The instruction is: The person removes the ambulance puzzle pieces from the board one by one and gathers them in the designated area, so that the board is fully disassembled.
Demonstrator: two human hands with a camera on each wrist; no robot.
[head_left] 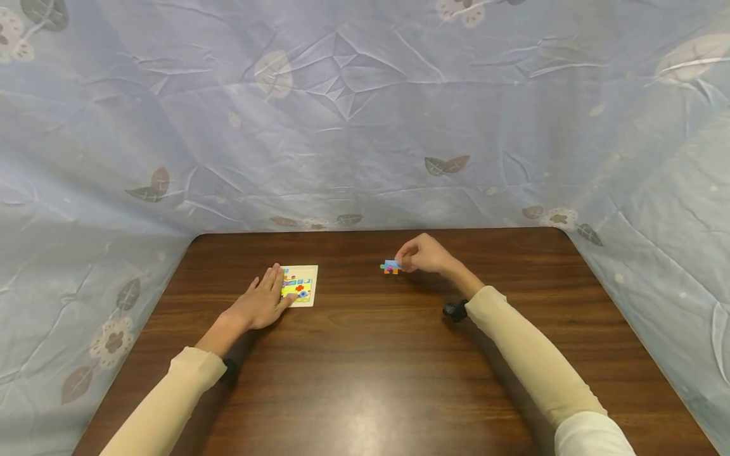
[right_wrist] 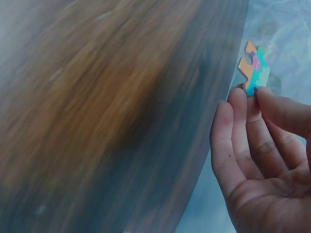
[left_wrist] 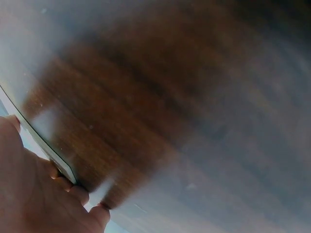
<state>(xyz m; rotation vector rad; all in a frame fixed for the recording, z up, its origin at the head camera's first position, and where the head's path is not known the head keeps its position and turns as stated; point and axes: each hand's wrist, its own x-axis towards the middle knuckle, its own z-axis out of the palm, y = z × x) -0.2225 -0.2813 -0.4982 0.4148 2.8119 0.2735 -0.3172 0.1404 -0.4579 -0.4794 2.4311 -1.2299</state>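
Observation:
A small jigsaw puzzle piece [head_left: 390, 267], coloured blue, orange and pink, is pinched between the thumb and fingertips of my right hand [head_left: 424, 253]. In the right wrist view the puzzle piece [right_wrist: 256, 68] stands up beyond the fingertips, its notched orange side facing left. My left hand [head_left: 259, 304] lies with straight fingers over the left part of a pale-framed puzzle board [head_left: 308, 277], thumb across its lower side. Yellow, blue and red printing shows on the board; the hand hides the rest. Only the board's thin edge [left_wrist: 46, 145] shows in the left wrist view, beside the fingers.
Both hands are over a dark brown wooden table [head_left: 342, 354] with rounded far corners. A pale blue cloth [head_left: 353, 145] printed with leaves and flowers hangs behind it and along both sides. Black wrist devices [head_left: 454, 311] show near the sleeves.

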